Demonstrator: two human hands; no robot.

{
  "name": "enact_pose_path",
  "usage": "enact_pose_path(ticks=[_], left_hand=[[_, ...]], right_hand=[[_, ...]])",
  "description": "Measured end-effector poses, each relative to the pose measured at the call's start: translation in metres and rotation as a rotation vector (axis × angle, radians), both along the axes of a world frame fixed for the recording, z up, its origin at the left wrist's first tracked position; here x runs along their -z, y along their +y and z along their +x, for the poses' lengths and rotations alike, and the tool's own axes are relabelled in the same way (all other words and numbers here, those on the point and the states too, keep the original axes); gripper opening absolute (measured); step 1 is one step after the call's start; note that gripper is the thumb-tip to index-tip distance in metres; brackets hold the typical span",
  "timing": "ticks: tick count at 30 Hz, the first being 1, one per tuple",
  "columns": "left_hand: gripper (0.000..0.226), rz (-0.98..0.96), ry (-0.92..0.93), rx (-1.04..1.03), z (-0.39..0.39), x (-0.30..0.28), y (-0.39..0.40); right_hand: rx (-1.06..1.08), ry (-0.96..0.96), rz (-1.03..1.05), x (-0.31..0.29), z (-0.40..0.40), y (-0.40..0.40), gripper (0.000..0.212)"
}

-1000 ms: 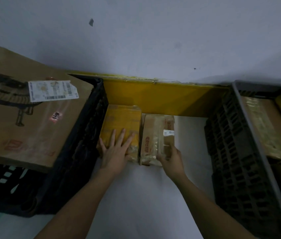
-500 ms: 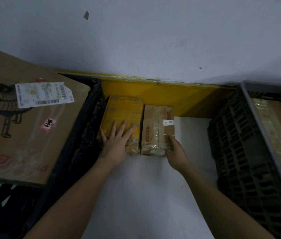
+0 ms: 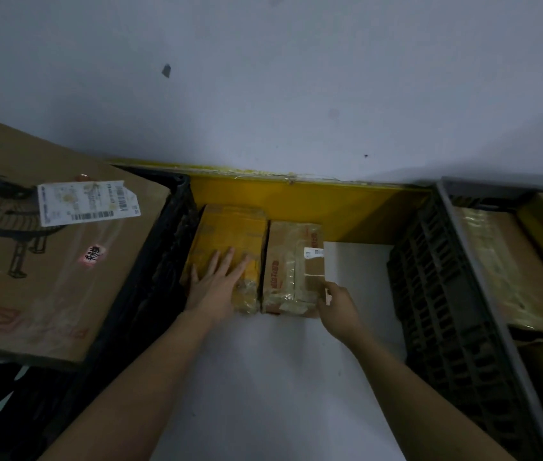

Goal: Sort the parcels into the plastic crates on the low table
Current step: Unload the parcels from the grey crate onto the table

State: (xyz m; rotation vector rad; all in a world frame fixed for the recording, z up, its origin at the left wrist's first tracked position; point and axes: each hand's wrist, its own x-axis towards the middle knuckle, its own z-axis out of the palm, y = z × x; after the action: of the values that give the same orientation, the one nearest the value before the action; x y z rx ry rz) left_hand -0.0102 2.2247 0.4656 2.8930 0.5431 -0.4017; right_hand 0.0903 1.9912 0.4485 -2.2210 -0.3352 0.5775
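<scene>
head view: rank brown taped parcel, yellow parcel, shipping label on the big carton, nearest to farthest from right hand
1. Brown taped parcel: the right hand grips its near right corner.
2. Yellow parcel: just left of it, under the left hand.
3. Shipping label: far left, on the big carton.

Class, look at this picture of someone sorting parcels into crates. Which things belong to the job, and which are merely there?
Part of the job:
- yellow parcel, left hand flat on it
- brown taped parcel, right hand at its near corner
- black crate
- grey crate
- large cardboard box in the black crate

Merely there:
- white wall
- yellow board
</scene>
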Motion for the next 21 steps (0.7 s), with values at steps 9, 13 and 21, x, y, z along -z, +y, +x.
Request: enact_pose_path(ticks=[9, 13, 21], left_hand=[[0.066, -0.166, -0.366, -0.016, 0.035, -0.083, -0.075], [0.055, -0.186, -0.522, -0.027, 0.057, -0.121, -0.115], [0.051, -0.22, -0.641, 0.171, 0.088, -0.179, -0.221]], right_hand=[[0.009, -0.189, 0.033, -0.094, 0.0, -0.031, 0.027], [-0.006, -0.273, 0.08, -0.144, 0.008, -0.057, 0.024], [0.094, -0.399, 0.213, -0.204, 0.025, -0.158, 0.015]])
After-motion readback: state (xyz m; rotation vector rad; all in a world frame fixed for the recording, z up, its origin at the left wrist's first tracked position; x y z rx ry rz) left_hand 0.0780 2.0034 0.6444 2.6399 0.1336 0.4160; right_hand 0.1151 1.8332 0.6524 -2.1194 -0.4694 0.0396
